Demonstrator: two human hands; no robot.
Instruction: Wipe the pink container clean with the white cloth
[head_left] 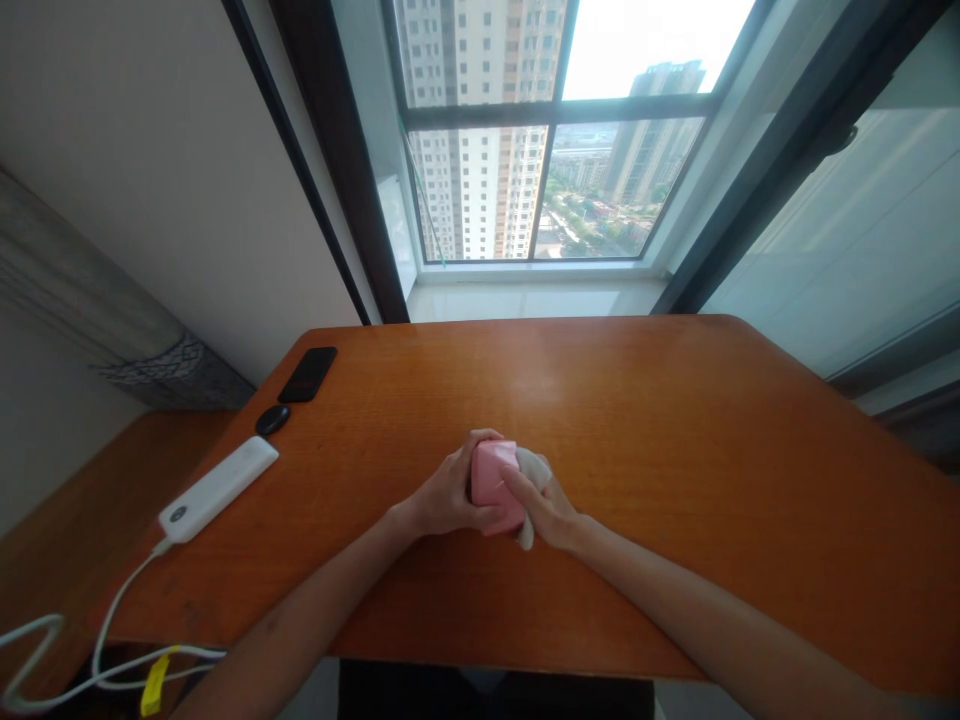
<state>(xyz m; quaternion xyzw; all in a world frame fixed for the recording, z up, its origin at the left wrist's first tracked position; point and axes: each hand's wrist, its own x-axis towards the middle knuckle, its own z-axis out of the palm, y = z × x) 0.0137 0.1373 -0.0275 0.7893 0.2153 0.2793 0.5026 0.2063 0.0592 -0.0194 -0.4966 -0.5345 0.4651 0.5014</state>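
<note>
A small pink box-like object (495, 482) is held up over the near middle of the wooden table. My left hand (454, 495) wraps round its left side, fingers behind and thumb along the lower front. On the right side my right hand (547, 505) rests its thumb on the pink face. A whitish cloth (534, 466) is bunched between the right palm and the pink object, with one end hanging below near [the] right hand's thumb base.
On the left of the table (637, 420) are a black phone (308, 374), a round black object (272, 419) and a white power strip (217, 490) with a white cable (112, 610) and yellow tag (154, 684). A window (555, 115) stands beyond.
</note>
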